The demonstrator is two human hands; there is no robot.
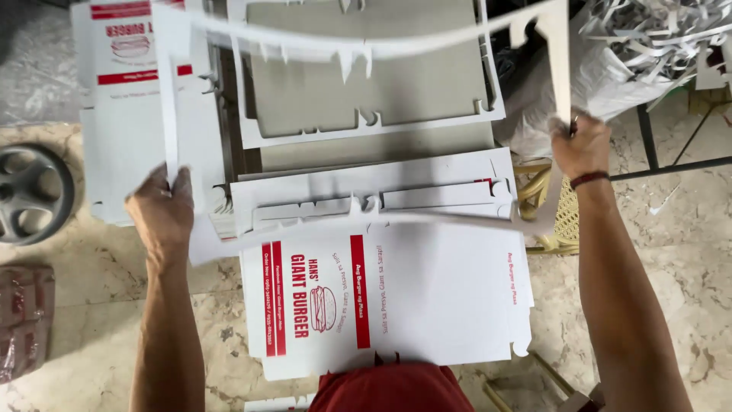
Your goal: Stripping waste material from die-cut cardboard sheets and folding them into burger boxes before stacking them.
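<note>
I hold a thin white cardboard waste frame (358,46), the cut-out border of a die-cut sheet, raised above a stack. My left hand (162,210) grips its left strip. My right hand (581,145) grips its right strip, higher up. Under the frame lies a flat white box blank (450,290) printed in red with a burger drawing, close to my body. Behind it a stack of die-cut sheets (366,99) shows its grey-brown side with white borders.
Another pile of printed white blanks (126,99) lies at the left. A white sack of paper offcuts (648,46) stands at the top right beside a dark metal frame (663,164). A grey wheel (34,194) and a brown wrapped bundle (23,317) rest on the marble floor.
</note>
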